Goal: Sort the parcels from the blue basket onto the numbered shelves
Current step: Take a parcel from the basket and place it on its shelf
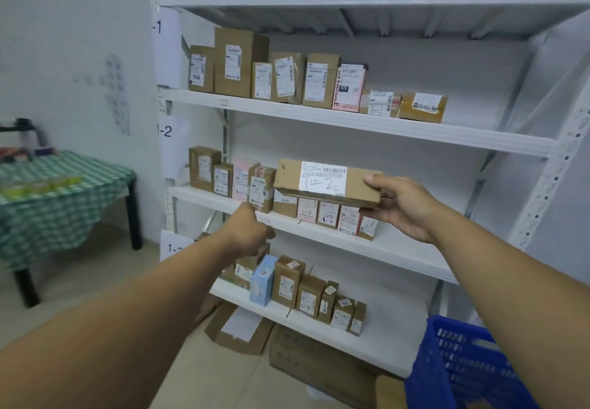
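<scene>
Cardboard parcel (325, 182) held before the 1-2 shelf (408, 249).
Right hand (402, 207) grips its end, arm outstretched; left hand (252, 233) fisted, empty. One blue basket (463, 367); three stocked shelves (351, 123).

The parcel (325, 183) at centre is matt brown cardboard with a white paper label (322, 179). The shelves (287, 111) are smooth white-painted metal. The basket (463, 367), lower right, is blue plastic mesh. Green checked cloth (64, 204) covers the bench (133, 214), left.

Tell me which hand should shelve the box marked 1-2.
Right. The right hand holds the box by its end, level with the 1-2 shelf. The left hand is curled lower, at the shelf's front edge, off the box.
</scene>
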